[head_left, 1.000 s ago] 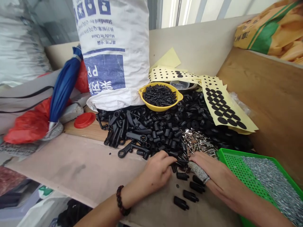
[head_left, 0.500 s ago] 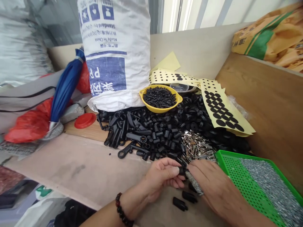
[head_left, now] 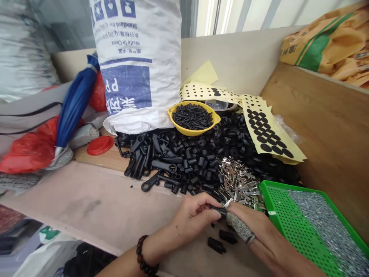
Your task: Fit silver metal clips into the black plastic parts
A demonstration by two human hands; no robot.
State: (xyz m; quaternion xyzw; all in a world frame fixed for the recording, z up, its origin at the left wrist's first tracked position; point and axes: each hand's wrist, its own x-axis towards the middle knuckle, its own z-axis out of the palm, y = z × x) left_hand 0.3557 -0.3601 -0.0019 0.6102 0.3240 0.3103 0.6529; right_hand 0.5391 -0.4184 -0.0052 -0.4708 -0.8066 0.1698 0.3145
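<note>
My left hand point(head_left: 191, 215) is closed, thumb and index finger pinching a short black plastic tube point(head_left: 220, 211). Against the tube's other end, my right hand point(head_left: 259, 223) is closed too, with a small shiny metal piece point(head_left: 227, 203) showing at its fingertips. A speckled grey sleeve point(head_left: 240, 227) lies along my right thumb, apparently a cloth thumb cover. Below the hands, two black plastic pieces point(head_left: 216, 245) rest on the table point(head_left: 100, 207). Just beyond my fingers is a pile of thin metal clips point(head_left: 239, 179).
Black plastic parts point(head_left: 198, 165) are heaped behind my hands. A yellow bowl point(head_left: 193, 132) holds black screw-like pieces. At right stands a green tray point(head_left: 294, 219) of small silvery parts. Yellow sticker sheets point(head_left: 273, 130), a white sack point(head_left: 164, 57) and a red lid point(head_left: 100, 145) surround the heap.
My right hand has turned and shifted slightly, so the grey sleeve shows more fully. The shiny metal piece now shows at its fingertips. My left hand keeps its pinch.
</note>
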